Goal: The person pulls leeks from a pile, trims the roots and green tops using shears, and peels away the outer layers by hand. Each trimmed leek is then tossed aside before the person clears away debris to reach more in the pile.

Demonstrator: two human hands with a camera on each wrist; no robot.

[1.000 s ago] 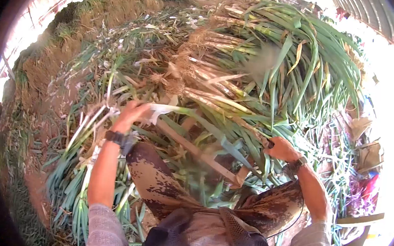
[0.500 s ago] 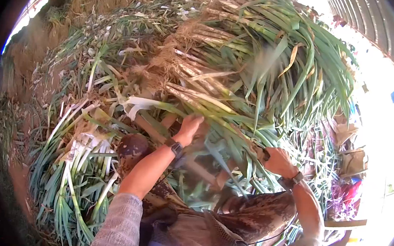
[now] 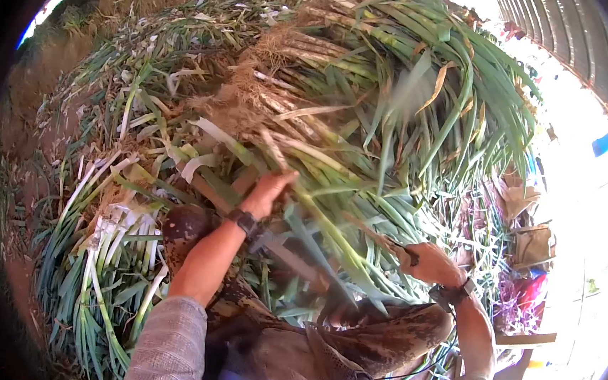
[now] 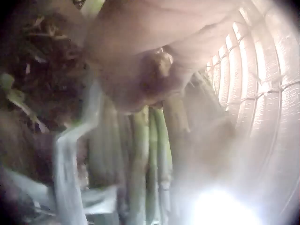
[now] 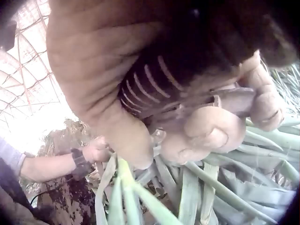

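In the head view my left hand (image 3: 269, 191) grips a green onion (image 3: 319, 223) just below its pale root end, and the leaves slope down to the right. The left wrist view has that hand (image 4: 145, 51) blurred over several green stalks (image 4: 152, 164). My right hand (image 3: 432, 264) is to the right, over the leaves, with its fingers curled round a tool's dark ridged handle (image 5: 145, 86); the tool's working end is hidden. Beside the left hand, a peeled onion (image 3: 216, 131) with a white stem lies across the lap.
A large heap of unpeeled green onions (image 3: 459, 124) lies ahead, roots to the left. Peeled onions with white stems (image 3: 118, 236) are piled at the lower left. Leaf scraps (image 3: 180, 44) cover the ground beyond. Cardboard (image 3: 532, 244) and purple netting (image 3: 520, 296) lie at the right.
My left hand has let go of the white-stemmed onion at the left, reached right to the heap and taken hold of another onion, drawing it a little toward me. The right hand keeps its tool.
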